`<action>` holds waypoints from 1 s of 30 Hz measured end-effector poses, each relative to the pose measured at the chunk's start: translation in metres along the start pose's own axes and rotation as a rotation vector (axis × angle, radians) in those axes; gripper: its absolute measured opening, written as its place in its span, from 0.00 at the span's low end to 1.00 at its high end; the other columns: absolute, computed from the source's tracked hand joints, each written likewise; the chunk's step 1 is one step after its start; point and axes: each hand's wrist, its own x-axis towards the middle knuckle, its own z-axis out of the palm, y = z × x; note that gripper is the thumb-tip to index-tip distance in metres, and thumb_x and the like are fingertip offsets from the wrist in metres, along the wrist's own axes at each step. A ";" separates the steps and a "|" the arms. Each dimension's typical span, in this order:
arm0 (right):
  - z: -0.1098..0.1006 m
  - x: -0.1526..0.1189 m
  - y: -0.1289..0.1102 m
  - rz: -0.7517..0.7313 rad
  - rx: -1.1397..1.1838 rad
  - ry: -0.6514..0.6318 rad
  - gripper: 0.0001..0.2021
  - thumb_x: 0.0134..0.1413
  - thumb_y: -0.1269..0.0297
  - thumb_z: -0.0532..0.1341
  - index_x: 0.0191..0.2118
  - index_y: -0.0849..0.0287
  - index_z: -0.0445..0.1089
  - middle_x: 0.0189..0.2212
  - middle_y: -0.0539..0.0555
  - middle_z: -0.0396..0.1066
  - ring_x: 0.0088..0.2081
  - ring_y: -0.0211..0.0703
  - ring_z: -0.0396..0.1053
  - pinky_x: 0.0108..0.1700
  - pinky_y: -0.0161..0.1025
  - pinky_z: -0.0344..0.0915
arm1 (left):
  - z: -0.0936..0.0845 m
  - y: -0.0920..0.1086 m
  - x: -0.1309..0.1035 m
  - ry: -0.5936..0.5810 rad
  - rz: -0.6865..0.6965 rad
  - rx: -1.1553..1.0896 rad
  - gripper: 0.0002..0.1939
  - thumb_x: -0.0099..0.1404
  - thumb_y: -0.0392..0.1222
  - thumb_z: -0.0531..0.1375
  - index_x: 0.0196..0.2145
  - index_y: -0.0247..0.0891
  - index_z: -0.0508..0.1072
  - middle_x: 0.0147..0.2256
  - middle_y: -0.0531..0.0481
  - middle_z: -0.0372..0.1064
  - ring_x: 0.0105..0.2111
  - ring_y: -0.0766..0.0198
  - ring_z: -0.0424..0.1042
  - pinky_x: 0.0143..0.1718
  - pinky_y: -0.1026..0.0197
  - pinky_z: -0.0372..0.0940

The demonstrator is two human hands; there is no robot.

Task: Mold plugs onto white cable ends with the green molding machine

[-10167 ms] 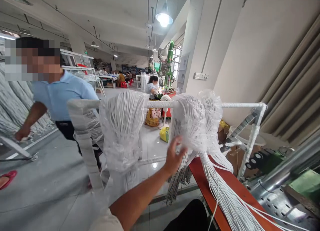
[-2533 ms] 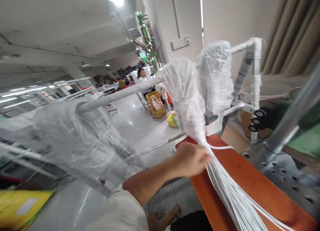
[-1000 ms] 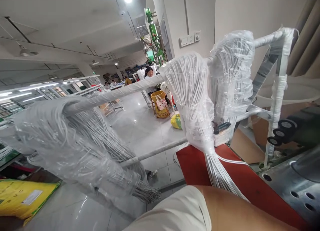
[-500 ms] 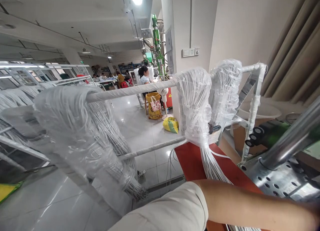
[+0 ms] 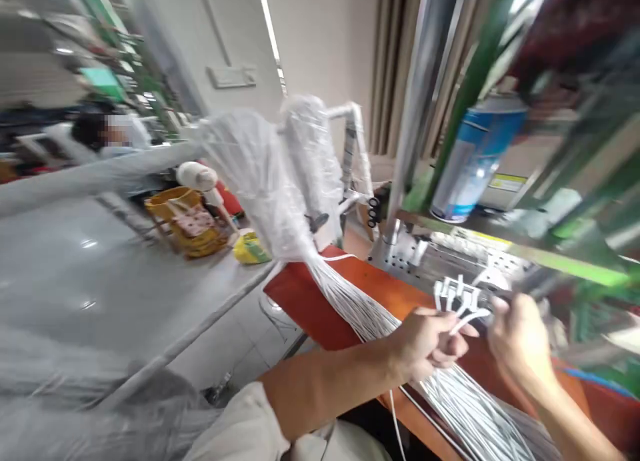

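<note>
My left hand [image 5: 435,341] is closed around several white cables [image 5: 465,308], whose pale moulded ends stick up past its fingers. Close on its right, my right hand [image 5: 520,338] is blurred, with its thumb and fingers bent in beside those ends. A dark grey part shows at its fingertips, too smeared to name. Below both hands, a thick bundle of white cables [image 5: 350,301] runs across the red-orange tabletop [image 5: 305,301]. Its far end is wrapped in clear plastic film [image 5: 260,188] and hangs over a rail.
Behind my hands stands a green-framed machine with a perforated metal plate [image 5: 400,254]. A blue spray can [image 5: 475,158] stands on its ledge. At left are a wrapped white rail [image 5: 100,171], a yellow bucket [image 5: 200,238], a yellow bag [image 5: 250,248] and a seated person [image 5: 115,131].
My view has swung right toward the machine. My left arm, earlier stretched across the bottom with its hand out of sight, now shows its hand gripping cables; my right hand has come into view.
</note>
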 end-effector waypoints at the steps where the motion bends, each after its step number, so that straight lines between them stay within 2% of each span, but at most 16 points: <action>1: -0.002 -0.009 0.001 -0.006 -0.016 0.007 0.11 0.70 0.58 0.52 0.42 0.58 0.66 0.34 0.58 0.67 0.37 0.50 0.67 0.37 0.45 0.65 | -0.005 -0.008 -0.010 0.042 0.014 -0.030 0.15 0.66 0.48 0.61 0.33 0.31 0.75 0.16 0.55 0.59 0.12 0.74 0.44 0.16 0.64 0.36; 4: -0.005 -0.024 -0.012 -0.038 -0.047 0.032 0.11 0.69 0.59 0.49 0.42 0.58 0.64 0.36 0.59 0.65 0.41 0.54 0.64 0.42 0.48 0.63 | -0.012 -0.022 -0.028 0.144 0.078 -0.077 0.17 0.64 0.50 0.64 0.36 0.30 0.75 0.17 0.57 0.57 0.12 0.76 0.42 0.17 0.65 0.35; 8: -0.009 -0.031 -0.029 -0.040 -0.117 -0.005 0.13 0.71 0.58 0.48 0.41 0.59 0.64 0.34 0.58 0.63 0.40 0.53 0.61 0.43 0.47 0.61 | -0.014 -0.027 -0.031 0.204 0.122 -0.089 0.18 0.64 0.51 0.65 0.38 0.30 0.74 0.18 0.58 0.57 0.13 0.76 0.43 0.17 0.66 0.36; 14: -0.002 -0.044 -0.027 -0.016 -0.161 -0.095 0.13 0.72 0.58 0.49 0.41 0.60 0.65 0.35 0.59 0.63 0.40 0.53 0.61 0.43 0.47 0.61 | -0.016 -0.028 -0.038 0.311 0.085 -0.066 0.21 0.63 0.54 0.67 0.38 0.30 0.74 0.18 0.59 0.57 0.14 0.77 0.44 0.17 0.66 0.37; 19: 0.003 -0.046 -0.014 0.033 -0.168 -0.154 0.14 0.71 0.57 0.50 0.39 0.60 0.65 0.34 0.61 0.65 0.39 0.56 0.62 0.40 0.48 0.60 | -0.017 -0.019 -0.059 0.279 0.142 -0.004 0.21 0.65 0.54 0.66 0.40 0.30 0.74 0.17 0.59 0.56 0.14 0.76 0.45 0.17 0.66 0.38; 23: 0.001 -0.052 -0.008 -0.095 -0.193 -0.374 0.11 0.69 0.60 0.52 0.37 0.58 0.66 0.33 0.59 0.67 0.37 0.54 0.64 0.38 0.46 0.59 | -0.031 -0.003 -0.065 0.210 0.188 0.185 0.20 0.70 0.55 0.62 0.38 0.30 0.75 0.17 0.58 0.56 0.15 0.75 0.45 0.17 0.66 0.38; 25: -0.003 -0.052 -0.011 -0.089 -0.183 -0.428 0.13 0.69 0.59 0.51 0.36 0.57 0.68 0.33 0.59 0.68 0.39 0.56 0.64 0.39 0.47 0.59 | -0.038 0.002 -0.067 0.167 0.190 0.254 0.21 0.71 0.55 0.61 0.38 0.30 0.75 0.17 0.58 0.55 0.15 0.75 0.45 0.17 0.67 0.38; 27: -0.010 -0.046 -0.021 0.019 -0.036 -0.428 0.18 0.71 0.53 0.50 0.36 0.57 0.69 0.34 0.60 0.69 0.40 0.57 0.65 0.42 0.49 0.60 | -0.042 0.005 -0.069 0.117 0.181 0.305 0.22 0.71 0.56 0.60 0.37 0.30 0.76 0.16 0.59 0.54 0.15 0.75 0.45 0.18 0.67 0.38; 28: -0.015 -0.041 -0.028 0.109 0.125 -0.464 0.20 0.71 0.49 0.49 0.36 0.56 0.70 0.34 0.60 0.70 0.40 0.56 0.65 0.43 0.50 0.61 | -0.043 0.005 -0.070 0.091 0.172 0.323 0.22 0.71 0.56 0.60 0.37 0.30 0.76 0.17 0.58 0.55 0.15 0.76 0.46 0.18 0.67 0.39; 30: -0.027 -0.029 -0.044 0.333 0.622 -0.670 0.25 0.70 0.41 0.48 0.40 0.56 0.71 0.36 0.58 0.72 0.39 0.53 0.68 0.44 0.49 0.64 | -0.045 0.005 -0.072 0.041 0.156 0.349 0.23 0.71 0.57 0.61 0.37 0.29 0.76 0.20 0.55 0.60 0.16 0.76 0.48 0.18 0.67 0.40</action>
